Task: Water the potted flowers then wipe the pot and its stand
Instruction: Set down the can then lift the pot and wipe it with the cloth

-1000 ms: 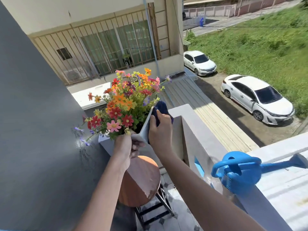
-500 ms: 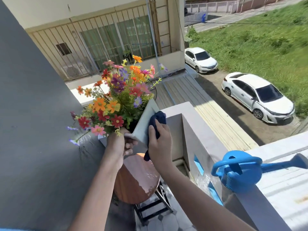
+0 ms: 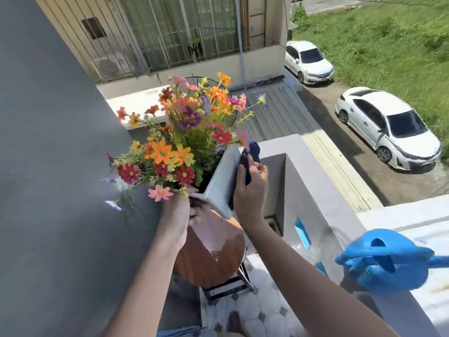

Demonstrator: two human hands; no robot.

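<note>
A white square pot full of mixed orange, red, pink and purple flowers is lifted and tilted left above a round wooden stool. My left hand grips the pot's near corner from below. My right hand presses a dark blue cloth flat against the pot's right outer wall. The stool top shows a wet, shiny patch. The pot's far side is hidden behind the flowers.
A blue watering can rests on the grey balcony parapet at the right. A dark grey wall closes off the left. Patterned floor tiles lie below the stool. Two white cars stand far below.
The pot and flowers have been raised and tipped further left. My right hand with the cloth has slid up along the pot's right wall.
</note>
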